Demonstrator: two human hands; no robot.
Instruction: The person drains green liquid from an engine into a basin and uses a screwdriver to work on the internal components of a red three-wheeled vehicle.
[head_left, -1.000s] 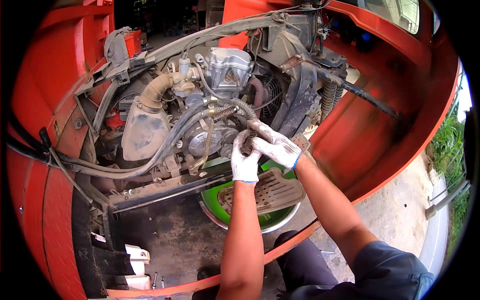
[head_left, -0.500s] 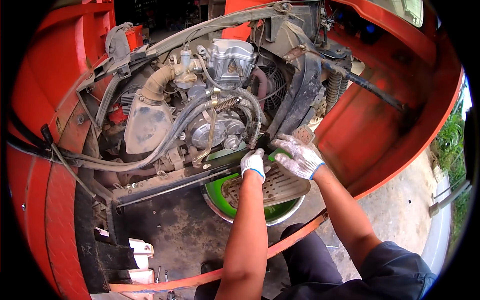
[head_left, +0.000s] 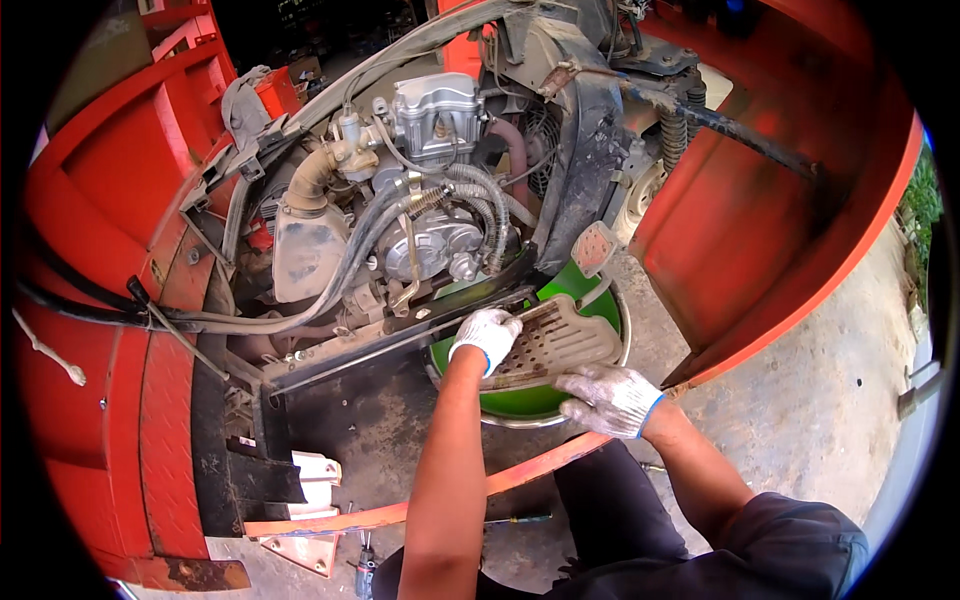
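A beige, ribbed footrest plate (head_left: 560,347) with rows of slots sits over a green basin (head_left: 530,402) with a pale rim. My left hand (head_left: 487,337), in a white knit glove, is closed at the plate's left end, its fingertips partly hidden. My right hand (head_left: 612,398), also gloved and smudged grey, reaches to the plate's near right edge with fingers extended. Just beyond the plate's far right corner stands a worn pedal (head_left: 595,248) on a bent arm. The black frame rail (head_left: 400,330) runs along the far side of my left hand.
A dusty engine (head_left: 437,115) with hoses lies beyond the rail. Red body panels (head_left: 780,230) flank both sides. An orange curved bar (head_left: 540,470) crosses in front of my legs. A screwdriver (head_left: 520,519), a drill-like tool (head_left: 365,570) and white brackets (head_left: 315,480) lie low down.
My right hand has come from beside the pedal to the plate's near edge. My left hand has shifted toward the plate's left end. The whole view has tilted slightly.
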